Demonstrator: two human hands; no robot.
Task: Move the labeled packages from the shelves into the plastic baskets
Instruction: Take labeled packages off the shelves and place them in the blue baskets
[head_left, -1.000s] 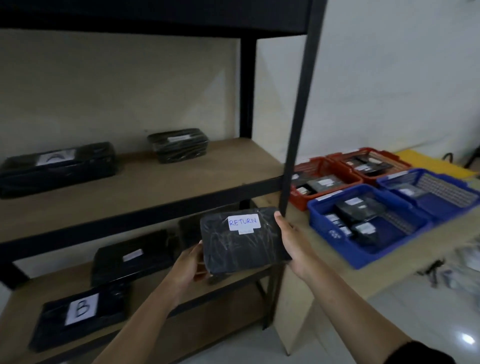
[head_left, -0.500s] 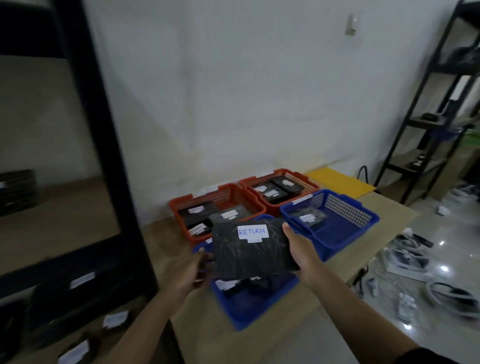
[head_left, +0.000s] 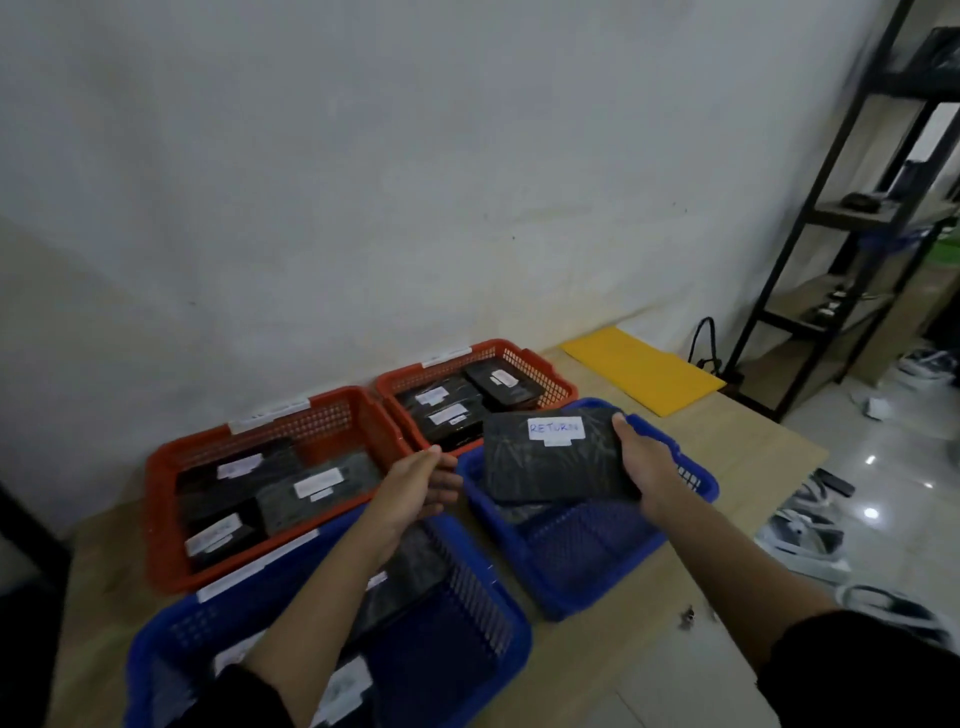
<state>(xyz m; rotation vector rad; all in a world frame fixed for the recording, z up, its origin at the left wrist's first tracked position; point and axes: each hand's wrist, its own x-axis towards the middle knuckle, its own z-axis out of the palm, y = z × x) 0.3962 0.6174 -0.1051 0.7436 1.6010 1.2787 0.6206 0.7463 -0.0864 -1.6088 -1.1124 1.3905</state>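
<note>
Head view, one frame only. Right hand (head_left: 649, 470) grips the black wrapped package (head_left: 550, 457) by its right edge, thumb on top near the upper right corner, fingers curled under. White label (head_left: 555, 430) on the package reads "RETURN" in blue. The package is held roughly flat and tilted slightly, above the right blue basket (head_left: 587, 561), at about 1 o'clock from frame centre-bottom. A dark package lies under it inside that basket, mostly hidden.

Left hand (head_left: 421, 486) is off the package, just beside its left edge at 9 o'clock from it, fingers loosely extended and holding nothing. It hangs over the gap between the baskets.

Near blue basket (head_left: 467, 551) at 6 o'clock, partly under the left forearm, holds dark labeled packages; labels blurred. Left red basket (head_left: 161, 499) at 9 o'clock holds several black packages with white labels, text unreadable. Far red basket (head_left: 556, 379) at 12 o'clock from the held package holds three or so black labeled packages. The four baskets sit close together on a light wooden table (head_left: 753, 467).

Yellow sheet (head_left: 641, 369) lies on the table at 2 o'clock, against the white wall (head_left: 363, 182). Black metal shelf rack (head_left: 831, 223) stands at 3 o'clock, far right. White items lie on the glossy floor (head_left: 893, 467), blurred.
</note>
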